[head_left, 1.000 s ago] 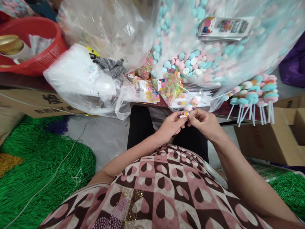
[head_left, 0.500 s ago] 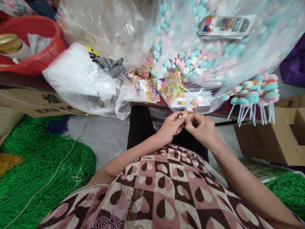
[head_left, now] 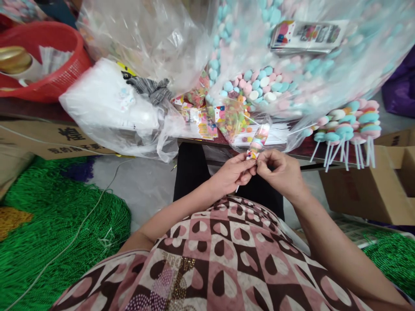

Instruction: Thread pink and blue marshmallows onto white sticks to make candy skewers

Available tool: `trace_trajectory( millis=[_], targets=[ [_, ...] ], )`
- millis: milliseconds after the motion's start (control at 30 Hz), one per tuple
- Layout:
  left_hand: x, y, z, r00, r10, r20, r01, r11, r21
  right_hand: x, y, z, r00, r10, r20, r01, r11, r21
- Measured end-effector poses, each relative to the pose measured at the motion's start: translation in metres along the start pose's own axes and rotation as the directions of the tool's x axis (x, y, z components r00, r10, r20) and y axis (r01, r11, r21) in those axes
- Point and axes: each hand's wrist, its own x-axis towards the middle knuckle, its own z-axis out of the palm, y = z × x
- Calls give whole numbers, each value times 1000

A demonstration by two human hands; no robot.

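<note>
Between my hands stands a marshmallow skewer (head_left: 260, 137) in a clear sleeve with a colourful printed lower end. My left hand (head_left: 234, 172) is closed round that lower end, and the white stick pokes out below the fingers. My right hand (head_left: 278, 169) pinches at the right edge of the sleeve's printed end, thumb against forefinger; the exact grip is partly hidden. Just beyond lie white sticks (head_left: 279, 131) and a clear bag of small gummy candies (head_left: 238, 116). Several unwrapped marshmallow skewers (head_left: 345, 125) lie at the table edge on the right, sticks hanging over.
A big clear bag of pastel marshmallows (head_left: 264, 84) covers the back right, with a stack of printed sleeves (head_left: 308, 36) on it. A white plastic bag (head_left: 110, 108) and red basket (head_left: 65, 71) stand left. Cardboard boxes (head_left: 366, 185) and green strands (head_left: 65, 233) lie below.
The wrapped skewer now stands more upright, and its stick shows below my left hand. My right hand has shifted slightly right, still pinching by the sleeve's end.
</note>
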Motion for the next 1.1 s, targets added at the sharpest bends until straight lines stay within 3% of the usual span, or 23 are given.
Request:
trace_trajectory(
  millis=[233, 300, 467, 633, 767, 933, 1100],
  targets=[
    [-1, -5, 0, 991, 77, -110, -76, 997, 11, -5, 8, 9, 963, -266, -35, 248, 932, -264],
    [-1, -1, -2, 997, 20, -75, -22, 1000, -21, -5, 11, 10, 968, -251, -20, 239, 940, -242],
    [-4, 10, -5, 991, -62, 118, 76, 990, -120, 0, 12, 4, 997, -61, -48, 56, 993, -101],
    [-5, 8, -4, 992, -73, 106, 85, 989, -121, 3, 10, 3, 997, -63, -36, 60, 995, -74],
    [-5, 4, -3, 995, -74, 65, 82, 988, -130, 1, 9, 6, 979, -191, -68, 172, 960, -220],
    [-3, -1, 2, 997, 12, -72, -21, 992, -124, -5, 9, 8, 952, -301, -58, 262, 897, -357],
    [-1, -7, 4, 978, 100, -183, -112, 992, -55, -10, 17, 15, 928, -370, -35, 330, 862, -385]
  ],
)
